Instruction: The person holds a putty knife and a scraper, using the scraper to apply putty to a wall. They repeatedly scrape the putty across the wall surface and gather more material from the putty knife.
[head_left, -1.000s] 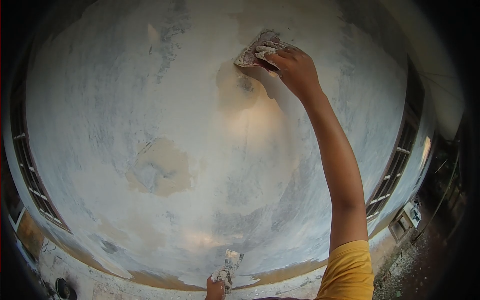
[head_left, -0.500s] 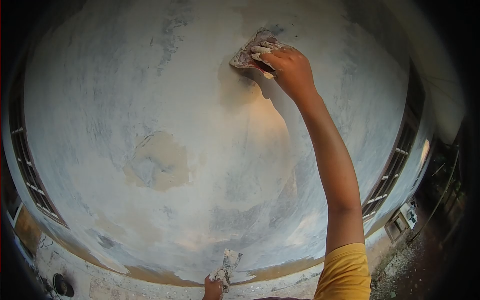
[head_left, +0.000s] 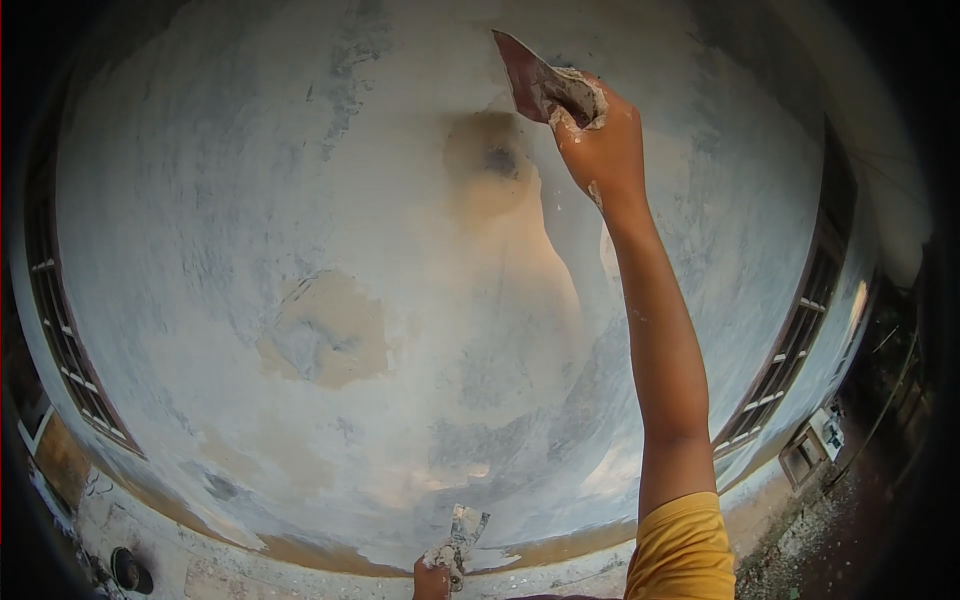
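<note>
The left hand (head_left: 431, 581) is gripping a grey metal scraper (head_left: 465, 526), the right hand (head_left: 606, 150) a flat reddish-brown blade (head_left: 524, 80) whose tilt, maybe touching, could be scratching the whitish wall (head_left: 210, 250).

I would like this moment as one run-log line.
right hand: holds wide blade, high | left hand: holds putty knife, low | wall: patchy | blade-wall contact: unclear

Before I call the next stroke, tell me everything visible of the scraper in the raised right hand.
The scraper has a thin, dull reddish-brown blade, with pale paste caked around the gripped end. It is tilted, one pointed corner aimed up and left in view. The right hand grips it high in front of the wall; whether its edge touches is unclear, as is its material.
</note>
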